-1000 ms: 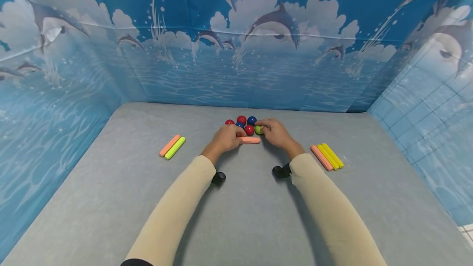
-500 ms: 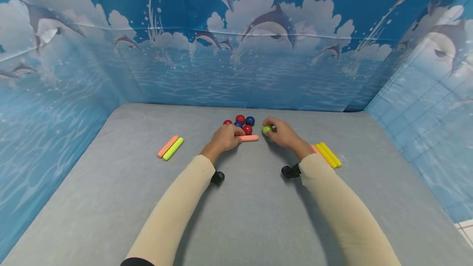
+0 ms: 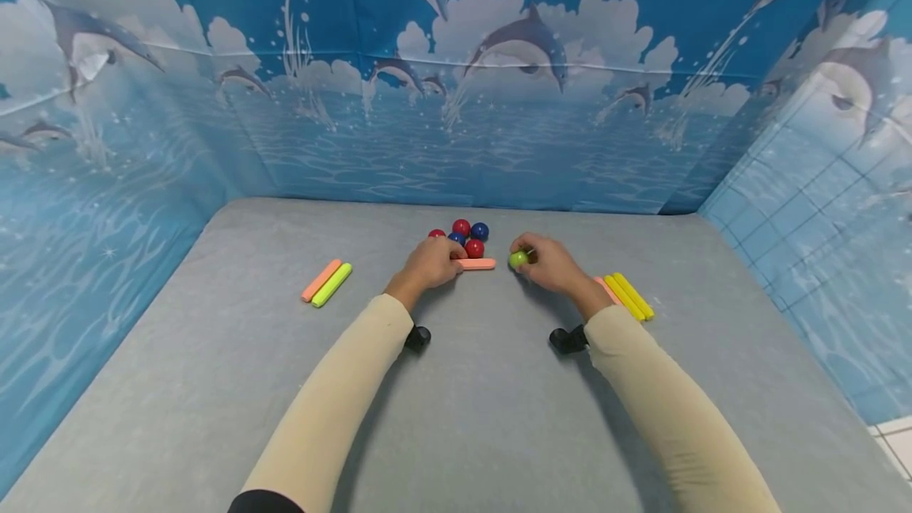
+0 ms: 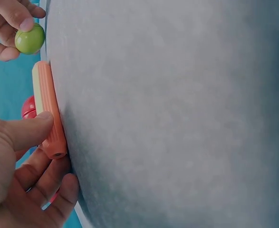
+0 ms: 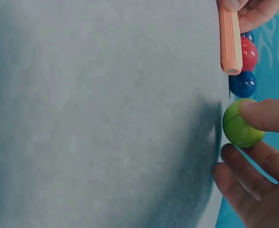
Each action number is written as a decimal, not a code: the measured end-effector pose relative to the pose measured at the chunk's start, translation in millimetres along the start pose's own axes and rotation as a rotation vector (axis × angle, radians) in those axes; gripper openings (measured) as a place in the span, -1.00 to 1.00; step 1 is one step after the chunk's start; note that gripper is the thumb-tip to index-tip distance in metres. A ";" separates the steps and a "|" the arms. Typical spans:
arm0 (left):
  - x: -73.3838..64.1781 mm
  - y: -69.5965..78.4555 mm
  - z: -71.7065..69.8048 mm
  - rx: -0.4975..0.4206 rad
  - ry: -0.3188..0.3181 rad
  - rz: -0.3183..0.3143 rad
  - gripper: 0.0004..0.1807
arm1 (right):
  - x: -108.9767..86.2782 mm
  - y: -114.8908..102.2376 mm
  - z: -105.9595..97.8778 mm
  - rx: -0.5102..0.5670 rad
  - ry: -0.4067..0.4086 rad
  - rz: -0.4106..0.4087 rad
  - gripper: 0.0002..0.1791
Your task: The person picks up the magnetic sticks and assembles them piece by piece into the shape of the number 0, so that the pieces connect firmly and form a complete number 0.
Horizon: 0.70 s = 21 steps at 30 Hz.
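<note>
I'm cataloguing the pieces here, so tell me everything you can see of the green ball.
The green ball is round, smooth and glossy, a bright yellow-green that looks like hard plastic or painted wood, with a thin line across its surface. The right hand pinches it. It is to the right of the orange stick, apart from that stick and the other balls. Whether it touches the table is unclear.

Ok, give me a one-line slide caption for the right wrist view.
The right hand pinches a green ball; at top, the left hand holds an orange stick beside red and blue balls.
</note>
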<state>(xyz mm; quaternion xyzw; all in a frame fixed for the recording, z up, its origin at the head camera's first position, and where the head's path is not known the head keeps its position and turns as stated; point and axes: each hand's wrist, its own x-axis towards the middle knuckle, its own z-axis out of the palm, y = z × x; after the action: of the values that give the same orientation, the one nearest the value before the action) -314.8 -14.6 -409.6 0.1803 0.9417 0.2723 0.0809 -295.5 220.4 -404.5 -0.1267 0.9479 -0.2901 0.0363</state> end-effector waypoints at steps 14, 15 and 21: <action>-6.2 -2.5 -10.4 0.009 -0.020 -0.003 -0.72 | 2.0 -8.0 3.5 0.083 -0.039 0.061 -0.56; -6.7 -2.6 -12.0 0.013 -0.015 -0.001 -0.73 | 2.1 -8.7 3.5 0.084 -0.037 0.055 -0.56; -8.6 -3.4 -17.3 0.040 -0.008 0.007 -0.71 | 1.7 -11.6 4.9 0.068 -0.045 0.046 -0.57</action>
<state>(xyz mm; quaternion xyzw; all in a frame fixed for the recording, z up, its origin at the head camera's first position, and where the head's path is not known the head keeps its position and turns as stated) -312.1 -29.0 -396.5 0.1861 0.9460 0.2529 0.0801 -293.9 208.1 -402.1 -0.1100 0.9391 -0.3182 0.0683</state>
